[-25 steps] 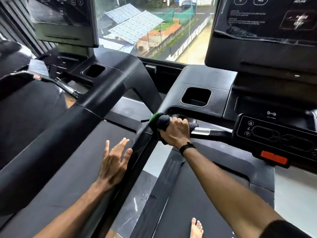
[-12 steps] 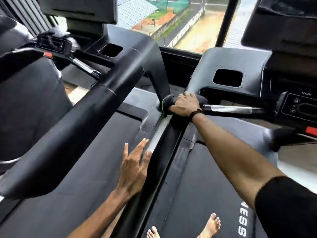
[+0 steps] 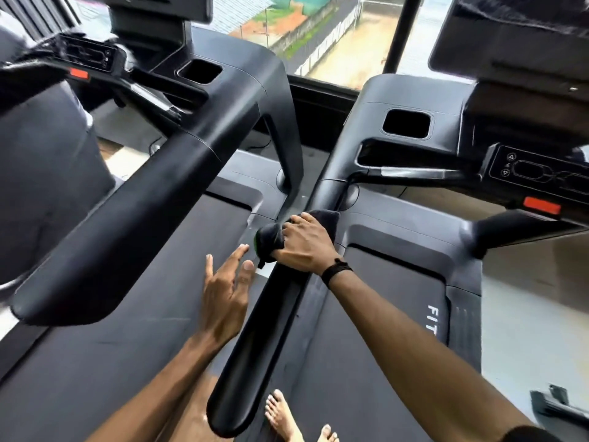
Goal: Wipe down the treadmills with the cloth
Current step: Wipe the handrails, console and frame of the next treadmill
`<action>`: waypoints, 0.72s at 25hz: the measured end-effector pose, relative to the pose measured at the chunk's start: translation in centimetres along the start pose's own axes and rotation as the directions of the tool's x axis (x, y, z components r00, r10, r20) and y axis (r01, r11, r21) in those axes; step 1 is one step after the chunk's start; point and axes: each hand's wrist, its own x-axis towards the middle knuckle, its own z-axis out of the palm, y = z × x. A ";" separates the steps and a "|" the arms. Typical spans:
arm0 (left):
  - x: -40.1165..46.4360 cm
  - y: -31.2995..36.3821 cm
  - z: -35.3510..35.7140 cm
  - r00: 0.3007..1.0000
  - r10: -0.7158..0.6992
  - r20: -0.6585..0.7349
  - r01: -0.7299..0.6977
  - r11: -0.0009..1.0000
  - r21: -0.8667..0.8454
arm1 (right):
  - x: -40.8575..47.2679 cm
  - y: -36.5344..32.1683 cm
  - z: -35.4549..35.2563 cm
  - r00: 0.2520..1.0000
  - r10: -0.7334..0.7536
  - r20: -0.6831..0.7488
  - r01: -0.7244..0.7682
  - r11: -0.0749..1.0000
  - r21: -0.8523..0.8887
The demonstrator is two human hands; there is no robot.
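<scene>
One dark green-edged cloth point(image 3: 271, 239) | bunched | gripped by right hand point(image 3: 304, 247)

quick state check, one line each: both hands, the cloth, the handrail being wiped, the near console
right hand: grips the cloth, pressing it on the handrail
left hand: fingers straight and spread, holds nothing
cloth: dark, bunched around the handrail
handrail: black, cloth partway along it
console: screen dark, red tab in place
</scene>
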 end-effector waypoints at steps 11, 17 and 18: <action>-11.3 -4.0 -3.1 1.000 -0.010 -0.005 0.010 1.000 0.012 | -13.0 -11.0 2.6 0.979 -0.046 -0.201 0.089 0.973 0.211; -15.3 -4.7 -5.8 0.990 0.137 0.021 -0.135 0.988 -0.068 | -19.7 -17.0 4.8 0.922 0.210 -0.326 -0.028 0.874 0.486; -15.1 -4.5 -6.4 0.990 0.131 0.060 -0.125 0.988 -0.094 | -20.8 -18.1 5.7 0.899 0.280 -0.338 -0.045 0.825 0.563</action>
